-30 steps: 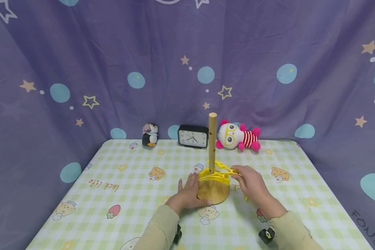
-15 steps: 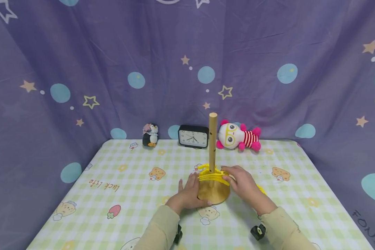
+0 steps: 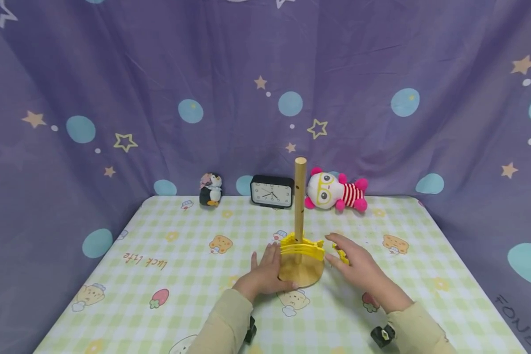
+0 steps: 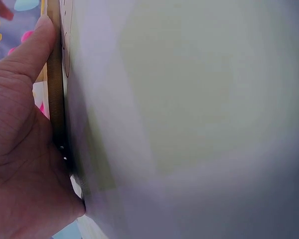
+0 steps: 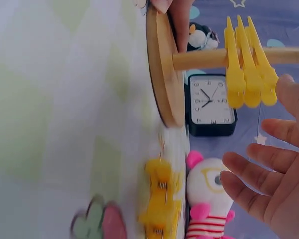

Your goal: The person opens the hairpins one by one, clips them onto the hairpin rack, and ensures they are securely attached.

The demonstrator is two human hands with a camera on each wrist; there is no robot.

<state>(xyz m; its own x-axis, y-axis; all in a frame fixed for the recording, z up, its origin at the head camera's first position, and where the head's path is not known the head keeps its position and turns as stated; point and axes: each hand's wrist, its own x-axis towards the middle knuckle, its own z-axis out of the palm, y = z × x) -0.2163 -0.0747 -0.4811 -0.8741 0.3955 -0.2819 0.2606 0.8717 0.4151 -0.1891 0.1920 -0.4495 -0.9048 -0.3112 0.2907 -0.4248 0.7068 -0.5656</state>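
A wooden stand (image 3: 299, 211) with an upright pole and round base stands at the middle of the table. My left hand (image 3: 265, 275) holds its base on the left, thumb along the front rim (image 4: 55, 89) and fingers extended along the far side. Three yellow curved plastic clips (image 5: 248, 74) sit stacked around the lower pole. My right hand (image 3: 354, 258) is just right of them, apart from them, with fingers spread in the right wrist view and nothing between them. Another yellow clip or clips (image 5: 162, 199), with metal springs, lie on the table, partly hidden by the right hand in the head view.
Along the back edge stand a penguin figure (image 3: 211, 190) and a black alarm clock (image 3: 272, 191), with a pink-and-white plush toy (image 3: 336, 191) lying to the right. A checked cloth (image 3: 172, 290) covers the table. A purple curtain (image 3: 230, 73) hangs behind it.
A second ago my right hand pinched a yellow clip at the pole. Now that clip sits in the stack, and the hand has let go and drawn back right. My left hand stays put.
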